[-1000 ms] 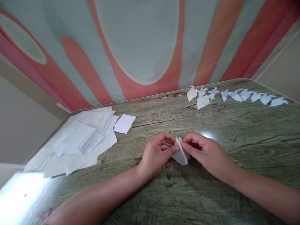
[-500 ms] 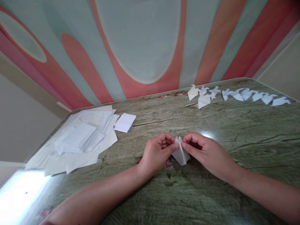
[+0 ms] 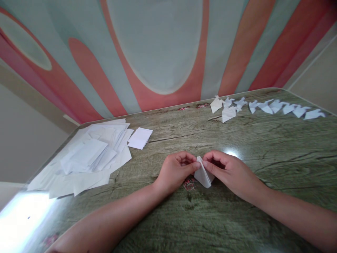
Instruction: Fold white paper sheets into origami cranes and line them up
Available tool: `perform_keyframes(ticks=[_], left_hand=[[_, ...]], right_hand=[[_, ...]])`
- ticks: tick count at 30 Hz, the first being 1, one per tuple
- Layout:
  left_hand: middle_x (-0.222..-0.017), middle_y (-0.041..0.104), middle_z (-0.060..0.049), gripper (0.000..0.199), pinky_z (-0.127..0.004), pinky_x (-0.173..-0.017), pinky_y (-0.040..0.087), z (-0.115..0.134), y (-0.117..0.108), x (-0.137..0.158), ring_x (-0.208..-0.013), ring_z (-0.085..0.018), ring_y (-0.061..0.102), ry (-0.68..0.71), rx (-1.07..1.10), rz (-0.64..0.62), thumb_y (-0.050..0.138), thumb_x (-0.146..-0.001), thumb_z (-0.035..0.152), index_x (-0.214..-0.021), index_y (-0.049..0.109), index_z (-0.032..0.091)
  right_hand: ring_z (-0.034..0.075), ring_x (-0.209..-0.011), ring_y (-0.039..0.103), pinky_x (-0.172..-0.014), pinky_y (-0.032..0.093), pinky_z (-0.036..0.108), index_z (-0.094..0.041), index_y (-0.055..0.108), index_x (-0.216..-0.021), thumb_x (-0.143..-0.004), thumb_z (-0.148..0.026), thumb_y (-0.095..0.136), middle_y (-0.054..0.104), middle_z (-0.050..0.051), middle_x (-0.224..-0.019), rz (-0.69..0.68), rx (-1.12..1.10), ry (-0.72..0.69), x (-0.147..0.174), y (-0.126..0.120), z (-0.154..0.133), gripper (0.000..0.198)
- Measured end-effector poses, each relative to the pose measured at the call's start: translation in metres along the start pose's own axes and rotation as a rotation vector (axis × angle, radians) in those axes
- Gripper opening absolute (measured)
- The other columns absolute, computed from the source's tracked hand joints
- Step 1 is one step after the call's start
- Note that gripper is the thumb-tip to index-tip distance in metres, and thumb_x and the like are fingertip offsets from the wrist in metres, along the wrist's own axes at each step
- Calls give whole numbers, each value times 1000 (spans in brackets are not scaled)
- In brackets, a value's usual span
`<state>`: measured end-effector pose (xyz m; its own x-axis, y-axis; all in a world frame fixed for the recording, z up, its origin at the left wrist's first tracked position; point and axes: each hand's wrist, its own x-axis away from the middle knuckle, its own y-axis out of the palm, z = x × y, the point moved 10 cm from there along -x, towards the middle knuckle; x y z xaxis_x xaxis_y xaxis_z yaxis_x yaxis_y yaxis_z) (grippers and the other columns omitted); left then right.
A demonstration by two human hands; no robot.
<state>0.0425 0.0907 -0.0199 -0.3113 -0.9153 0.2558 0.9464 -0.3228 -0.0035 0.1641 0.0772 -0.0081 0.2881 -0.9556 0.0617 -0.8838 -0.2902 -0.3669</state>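
Observation:
A small piece of white folded paper (image 3: pixel 203 175) stands tilted just above or on the wood-patterned table (image 3: pixel 168 225), its layers pressed close along the top. My left hand (image 3: pixel 180 168) pinches its upper left side between thumb and fingers. On the opposite side, my right hand (image 3: pixel 222 167) grips the upper right edge with thumb and forefinger. Both hands are closed on the same paper, and parts of the fingers behind it are hidden.
A spread pile of white paper sheets (image 3: pixel 86 158) covers the table's left side. Beside it lies a small stack of folded paper (image 3: pixel 140 138). Several white paper birds (image 3: pixel 276 106) are lined up along the back right edge. A patterned wall (image 3: pixel 158 45) rises behind.
The top folds of the paper, spread a little apart before, now lie closer together. My right hand has shifted slightly left, towards my left hand.

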Motion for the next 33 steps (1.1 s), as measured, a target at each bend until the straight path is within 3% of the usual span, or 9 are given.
perform_keyframes(ticks=[10,21,28,33], left_hand=[[-70,62,0,24,-21,-58,46,-8,-2,-5,-59,-9,56,-56,28,-2,75,-70,32,-79,64,12],[-71,62,-1,31,-22,-57,48,-11,3,-7,-62,-11,58,-87,2,-90,70,-73,43,-79,64,13],[-71,61,0,24,-19,-56,44,3,-10,-12,-60,-9,54,78,-146,24,65,-79,38,-79,63,14],[-67,59,1,23,-19,-54,40,10,-26,-16,-59,-9,51,152,-223,145,65,-78,37,-77,63,14]], right_hand=[[15,-73,55,-67,42,28,-22,58,-86,-90,-36,52,62,-1,-80,-3,9,-38,-6,0,-4,16],[13,-71,53,-63,42,26,-21,55,-85,-88,-34,56,58,-2,-76,-67,-123,33,-9,4,2,13],[15,-72,61,-63,46,28,-18,58,-98,-82,-41,63,67,3,-84,-89,-297,163,-26,13,15,28],[14,-67,59,-60,43,26,-17,63,-89,-77,-46,68,67,1,-78,-25,-346,118,-38,15,16,32]])
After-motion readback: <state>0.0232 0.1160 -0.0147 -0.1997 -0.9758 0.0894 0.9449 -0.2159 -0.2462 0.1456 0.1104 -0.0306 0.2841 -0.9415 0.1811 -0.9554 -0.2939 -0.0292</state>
